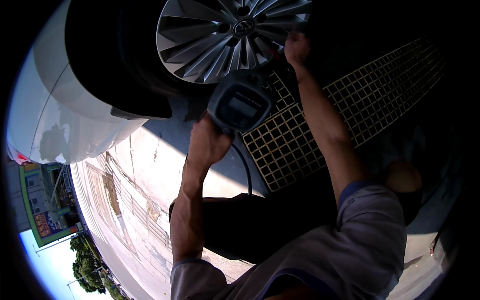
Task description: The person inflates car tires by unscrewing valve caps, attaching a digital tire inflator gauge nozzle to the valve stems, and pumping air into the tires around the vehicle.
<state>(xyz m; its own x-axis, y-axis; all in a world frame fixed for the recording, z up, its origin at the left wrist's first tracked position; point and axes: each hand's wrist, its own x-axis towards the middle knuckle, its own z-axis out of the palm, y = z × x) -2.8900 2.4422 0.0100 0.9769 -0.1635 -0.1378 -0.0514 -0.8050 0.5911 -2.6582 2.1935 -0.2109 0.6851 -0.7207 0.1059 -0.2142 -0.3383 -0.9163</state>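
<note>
My left hand (207, 142) is closed around the lower end of a dark handheld gauge (240, 104) with a rectangular display. A hose (246, 165) hangs from the gauge. Just above the gauge is the silver spoked wheel (244, 27) of a car. At the right edge of the wheel, my right hand (297, 47) has its fingers closed together. Shadow hides whatever those fingers hold. A small red piece (274, 53) shows dimly between my right hand and the gauge.
A yellowish floor grating (290, 145) runs below and right of the wheel. The white car body (50, 100) fills the upper left. Sunlit ground (135, 200) lies at lower left, with a green-framed building (45, 205) and trees (87, 262) beyond. My knee (402, 176) is at right.
</note>
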